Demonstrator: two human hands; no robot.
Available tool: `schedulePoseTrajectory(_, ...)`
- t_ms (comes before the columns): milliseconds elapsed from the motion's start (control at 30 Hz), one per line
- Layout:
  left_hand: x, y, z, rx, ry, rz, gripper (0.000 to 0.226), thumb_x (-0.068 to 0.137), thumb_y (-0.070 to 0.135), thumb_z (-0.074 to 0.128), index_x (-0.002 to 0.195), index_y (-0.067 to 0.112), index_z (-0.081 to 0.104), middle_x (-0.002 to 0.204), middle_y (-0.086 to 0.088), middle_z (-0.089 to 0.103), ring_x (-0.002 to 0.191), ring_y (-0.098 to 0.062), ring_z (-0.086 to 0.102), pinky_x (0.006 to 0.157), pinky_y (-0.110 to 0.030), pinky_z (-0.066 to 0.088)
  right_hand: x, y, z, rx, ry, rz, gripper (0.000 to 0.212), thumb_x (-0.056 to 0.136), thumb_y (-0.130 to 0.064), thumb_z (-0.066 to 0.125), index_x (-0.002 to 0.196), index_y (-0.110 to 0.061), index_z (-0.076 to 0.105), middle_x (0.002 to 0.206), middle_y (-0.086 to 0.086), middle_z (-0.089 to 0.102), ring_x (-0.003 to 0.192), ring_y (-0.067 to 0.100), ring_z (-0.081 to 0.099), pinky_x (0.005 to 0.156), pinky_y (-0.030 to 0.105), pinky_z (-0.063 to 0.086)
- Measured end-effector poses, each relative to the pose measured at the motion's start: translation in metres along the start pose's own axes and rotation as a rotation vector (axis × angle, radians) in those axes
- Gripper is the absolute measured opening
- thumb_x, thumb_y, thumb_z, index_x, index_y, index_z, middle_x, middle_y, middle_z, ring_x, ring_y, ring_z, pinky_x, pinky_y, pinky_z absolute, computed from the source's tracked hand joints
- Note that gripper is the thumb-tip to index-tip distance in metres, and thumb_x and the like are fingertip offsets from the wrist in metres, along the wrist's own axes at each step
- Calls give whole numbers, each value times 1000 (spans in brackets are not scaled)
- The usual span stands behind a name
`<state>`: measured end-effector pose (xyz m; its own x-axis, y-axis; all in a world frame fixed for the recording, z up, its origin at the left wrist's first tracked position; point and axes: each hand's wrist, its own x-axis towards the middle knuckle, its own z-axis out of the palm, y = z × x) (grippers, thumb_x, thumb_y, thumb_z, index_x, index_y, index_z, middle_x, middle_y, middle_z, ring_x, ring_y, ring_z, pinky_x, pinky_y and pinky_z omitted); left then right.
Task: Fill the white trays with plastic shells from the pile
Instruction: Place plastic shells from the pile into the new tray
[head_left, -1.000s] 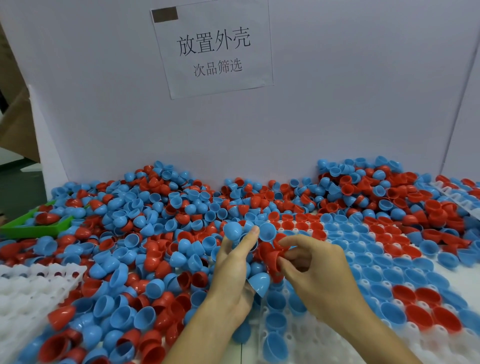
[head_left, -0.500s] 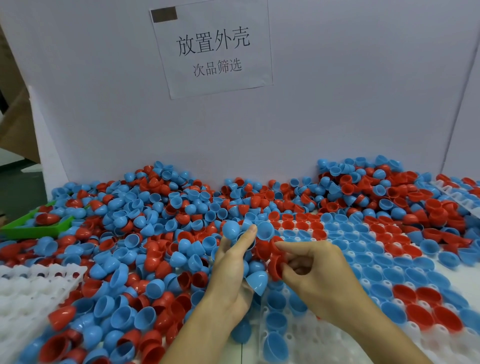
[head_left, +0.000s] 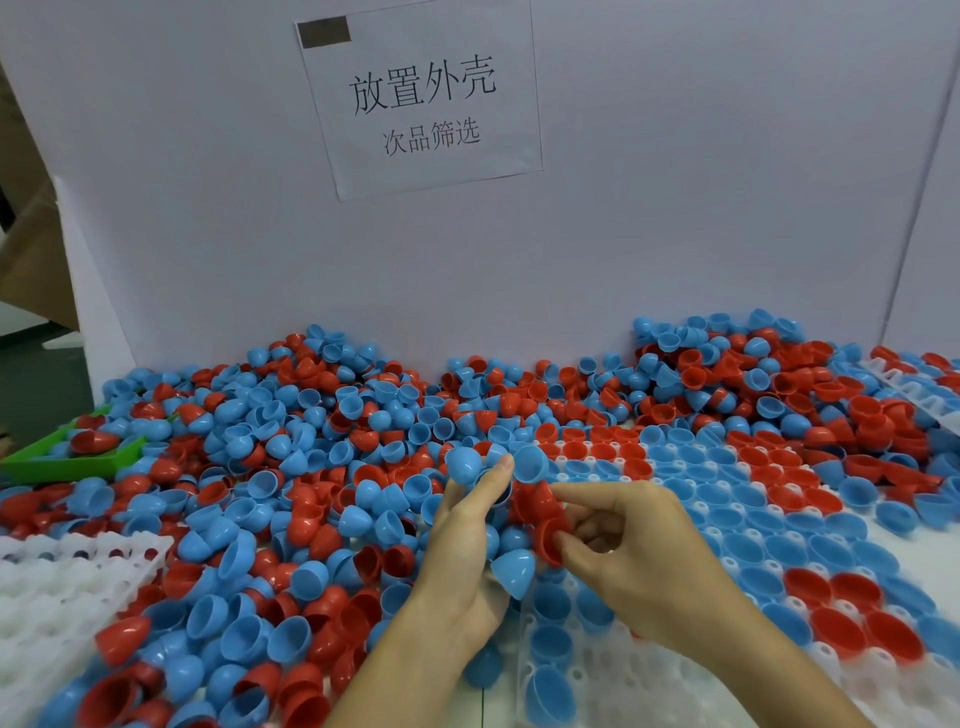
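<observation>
A big pile of red and blue plastic shells (head_left: 291, 467) covers the table. My left hand (head_left: 467, 540) holds a bunch of several blue shells (head_left: 514, 569) above the near edge of a white tray (head_left: 639, 660). My right hand (head_left: 634, 561) pinches a red shell (head_left: 545, 530) at that bunch. The tray lies under and to the right of my hands, and many of its cups hold blue and red shells. Several cups nearest me stand bare.
A second white tray (head_left: 57, 582) lies at the near left, without shells on its visible part. A green tray (head_left: 67, 462) sits at the far left. Another tray edge (head_left: 909, 389) shows at the far right. White board walls with a paper sign (head_left: 421, 98) close the back.
My hands have stayed nearly in place. The right fingers have curled a little tighter on the red shell beside the bunch in my left hand.
</observation>
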<state>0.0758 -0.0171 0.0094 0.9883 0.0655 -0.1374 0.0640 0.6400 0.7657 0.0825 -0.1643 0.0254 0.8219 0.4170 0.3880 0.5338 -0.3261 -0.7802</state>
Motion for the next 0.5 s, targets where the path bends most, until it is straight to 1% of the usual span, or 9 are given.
schedulePoseTrajectory(67, 1, 0, -1, -7, -27, -25, 60, 78, 32, 75, 131, 6, 61, 110, -23, 72, 88, -34, 74, 65, -39, 60, 0, -3, 0, 12, 36, -9, 64, 83, -4, 74, 81, -67, 65, 70, -8, 71, 61, 15, 67, 63, 29, 57)
schedulePoseTrajectory(167, 1, 1, -3, -38, -75, -63, 60, 80, 33, 75, 129, 2, 61, 99, -21, 72, 80, -30, 74, 60, -35, 59, 0, -6, 0, 20, 47, -33, 65, 82, -8, 78, 79, -71, 62, 68, -7, 72, 61, 16, 68, 63, 28, 57)
schedulePoseTrajectory(233, 0, 2, -4, -60, -110, -88, 56, 77, 34, 76, 121, 1, 66, 93, -19, 73, 76, -28, 74, 58, -33, 59, 0, -8, 0, 26, 57, -46, 62, 80, -11, 80, 81, -70, 62, 68, -7, 71, 59, 14, 67, 60, 24, 57)
schedulePoseTrajectory(300, 0, 3, -4, -69, -130, -108, 51, 74, 35, 77, 113, 2, 72, 93, -19, 73, 76, -27, 74, 58, -33, 60, 0, -8, -1, 17, 81, -51, 61, 78, -14, 83, 81, -71, 62, 68, -9, 70, 57, 11, 64, 57, 18, 54)
schedulePoseTrajectory(367, 1, 3, -4, -74, -130, -120, 51, 75, 36, 77, 112, 2, 73, 95, -19, 73, 78, -27, 74, 60, -33, 61, 0, -8, -1, -17, 102, -42, 59, 76, -17, 84, 77, -71, 61, 71, -15, 70, 58, 9, 64, 57, 14, 51)
schedulePoseTrajectory(433, 2, 3, -5, -69, -127, -123, 52, 77, 37, 76, 116, 2, 71, 97, -19, 73, 79, -27, 74, 61, -32, 61, 1, -6, -1, -22, 125, -7, 58, 77, -15, 84, 76, -68, 61, 77, -21, 70, 60, 10, 66, 60, 18, 54)
schedulePoseTrajectory(500, 2, 3, -4, -59, -129, -118, 51, 79, 36, 75, 117, 2, 70, 97, -20, 73, 78, -29, 74, 59, -34, 60, 0, -6, -1, 18, 99, 29, 54, 81, -9, 78, 79, -63, 69, 79, -19, 73, 61, 16, 70, 65, 27, 59)
